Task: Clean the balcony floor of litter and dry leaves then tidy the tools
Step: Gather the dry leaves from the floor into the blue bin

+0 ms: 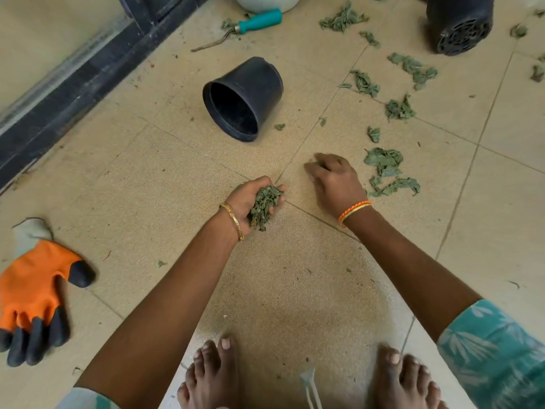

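Left hand point(253, 199), palm up, grips a bunch of dry leaves point(263, 205) just above the floor point(165, 187); right hand point(334, 180) rests fingers-down on the tiles, loosely open. More leaf clumps point(385, 162) trail up to my right. Ahead, the black pot point(243, 97) lies on its side, mouth toward me.

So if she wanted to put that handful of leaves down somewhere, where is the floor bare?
Bare tile lies between the orange glove, the tipped black pot and her left hand, and also between her forearms down to her feet. It is crowded right of her right hand, where dry leaves scatter up toward the second black pot.
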Tool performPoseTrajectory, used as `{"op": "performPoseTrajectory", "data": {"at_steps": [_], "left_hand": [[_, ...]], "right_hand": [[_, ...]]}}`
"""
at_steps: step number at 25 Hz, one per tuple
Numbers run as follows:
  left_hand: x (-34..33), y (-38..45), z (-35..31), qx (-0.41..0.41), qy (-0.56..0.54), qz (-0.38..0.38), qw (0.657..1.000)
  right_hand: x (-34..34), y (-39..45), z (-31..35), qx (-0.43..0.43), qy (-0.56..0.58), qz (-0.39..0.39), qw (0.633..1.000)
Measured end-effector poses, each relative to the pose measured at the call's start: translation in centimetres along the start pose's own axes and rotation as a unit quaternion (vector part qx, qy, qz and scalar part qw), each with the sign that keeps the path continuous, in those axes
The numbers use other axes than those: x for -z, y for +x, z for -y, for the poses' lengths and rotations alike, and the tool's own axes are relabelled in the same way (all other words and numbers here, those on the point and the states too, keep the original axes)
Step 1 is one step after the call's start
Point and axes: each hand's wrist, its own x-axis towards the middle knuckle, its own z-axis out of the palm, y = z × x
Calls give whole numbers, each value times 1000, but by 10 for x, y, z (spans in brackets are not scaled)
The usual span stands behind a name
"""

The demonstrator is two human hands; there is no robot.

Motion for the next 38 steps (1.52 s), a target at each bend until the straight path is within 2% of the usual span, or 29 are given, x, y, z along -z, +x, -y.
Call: {"op": "performPoseTrajectory", "data": {"at_steps": [4,6,8,11,12,15,22,26,28,32,35,38], "left_hand": [[-6,1,2,-3,-5,-9,1000],[-9,0,2,-4,-3,-6,1000],[-9,1,2,-7,2,-5,1000],[-7,2,1,-1,-5,-5,1000],[-5,3,1,1,-8,-7,1000],[-2,4,2,6,-13,-8,1000],[5,11,-22,-24,-1,-17,1000],[7,21,-43,-63,-16,24,998],[6,28,-45,-71,-17,47,996],[6,42,-47,-69,8,-18,997],[10,47,-52,-64,14,-69,995],[11,49,-53,-65,15,-76,995]], "right_hand": [[2,-24,6,6,-63,-30,998],[6,-14,6,-16,-58,-11,998],[11,3,7,-64,56,-38,996],[24,37,15,-211,234,-112,942],[27,48,20,-243,262,-110,927],[24,80,38,-258,318,-85,908],[19,120,60,-252,355,-44,899],[15,97,67,-229,392,47,890],[15,83,74,-212,388,77,894],[22,80,63,-156,328,130,922],[14,92,30,-223,198,65,952],[-9,91,18,-221,87,138,961]]}}
